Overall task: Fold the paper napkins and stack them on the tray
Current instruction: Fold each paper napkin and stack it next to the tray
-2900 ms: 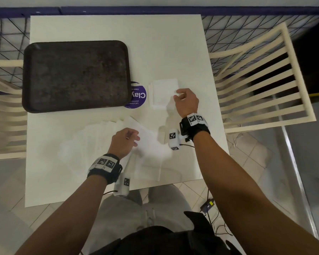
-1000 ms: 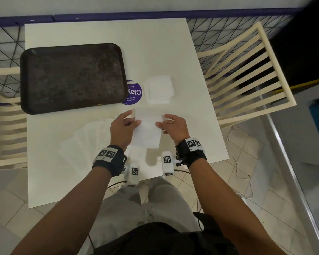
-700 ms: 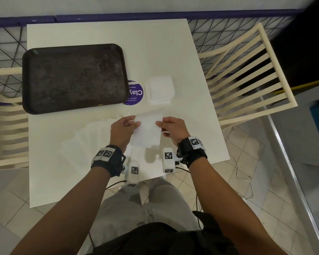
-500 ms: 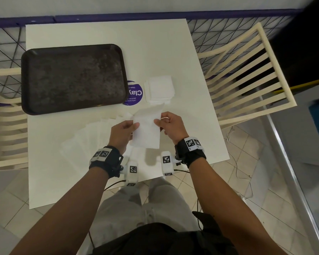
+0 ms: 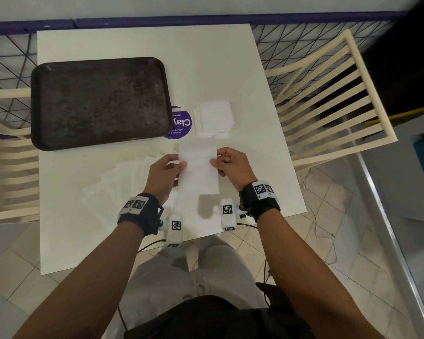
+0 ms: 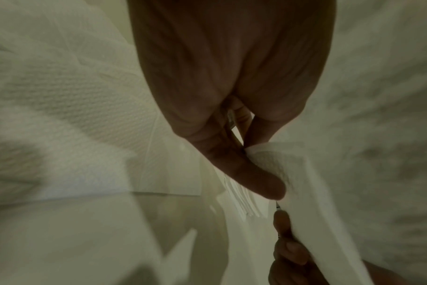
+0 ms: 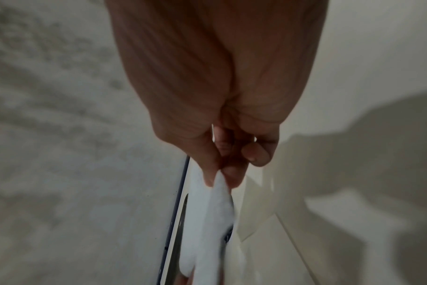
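Note:
I hold one white paper napkin (image 5: 198, 171) lifted above the table between both hands. My left hand (image 5: 168, 171) pinches its left edge, and my right hand (image 5: 227, 165) pinches its right edge. The left wrist view shows my left hand (image 6: 258, 179) with its thumb pressed on the napkin (image 6: 312, 202). In the right wrist view the right hand (image 7: 219, 173) pinches the napkin (image 7: 214, 216) between thumb and fingers. A small stack of folded napkins (image 5: 214, 121) lies right of the dark tray (image 5: 98, 104). Several unfolded napkins (image 5: 118, 184) are fanned out under my left hand.
The white table (image 5: 123, 42) carries a purple round sticker (image 5: 181, 123) beside the tray. Cream slatted chairs stand at the right (image 5: 328, 99) and left (image 5: 3, 152). A wire mesh fence (image 5: 279, 40) runs behind the table.
The right hand left the folded stack and joined the left hand on a fresh napkin. Both hands have raised it off the fanned pile into the air.

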A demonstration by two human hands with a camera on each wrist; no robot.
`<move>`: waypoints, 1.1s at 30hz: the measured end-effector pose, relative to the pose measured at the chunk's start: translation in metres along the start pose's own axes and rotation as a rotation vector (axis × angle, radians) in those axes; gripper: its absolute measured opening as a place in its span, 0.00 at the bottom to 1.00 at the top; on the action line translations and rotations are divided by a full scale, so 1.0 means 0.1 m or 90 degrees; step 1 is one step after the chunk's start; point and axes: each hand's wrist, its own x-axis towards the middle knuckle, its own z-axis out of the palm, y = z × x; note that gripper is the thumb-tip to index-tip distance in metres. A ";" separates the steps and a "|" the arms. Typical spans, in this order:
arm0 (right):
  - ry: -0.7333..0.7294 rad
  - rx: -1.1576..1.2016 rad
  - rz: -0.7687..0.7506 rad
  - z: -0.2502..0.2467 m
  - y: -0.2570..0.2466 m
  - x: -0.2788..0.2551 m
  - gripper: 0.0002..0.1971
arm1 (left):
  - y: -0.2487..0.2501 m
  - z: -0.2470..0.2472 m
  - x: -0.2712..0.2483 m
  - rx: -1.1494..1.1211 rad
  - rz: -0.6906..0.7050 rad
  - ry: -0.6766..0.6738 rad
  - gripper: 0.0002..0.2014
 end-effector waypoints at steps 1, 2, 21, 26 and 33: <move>-0.001 -0.002 -0.006 0.00 0.00 0.00 0.07 | 0.00 0.00 -0.01 -0.001 0.000 -0.003 0.10; -0.002 -0.001 -0.009 -0.01 0.01 0.00 0.08 | 0.00 0.01 -0.01 -0.005 0.001 -0.006 0.09; -0.014 0.041 0.009 -0.03 0.03 -0.08 0.18 | 0.00 -0.05 -0.03 -0.048 -0.008 0.013 0.13; -0.009 0.014 0.005 -0.01 0.02 -0.12 0.13 | -0.08 -0.09 0.02 0.009 0.032 0.023 0.08; 0.002 -0.155 -0.106 0.08 -0.02 -0.10 0.08 | -0.06 -0.08 0.00 0.147 0.119 0.048 0.08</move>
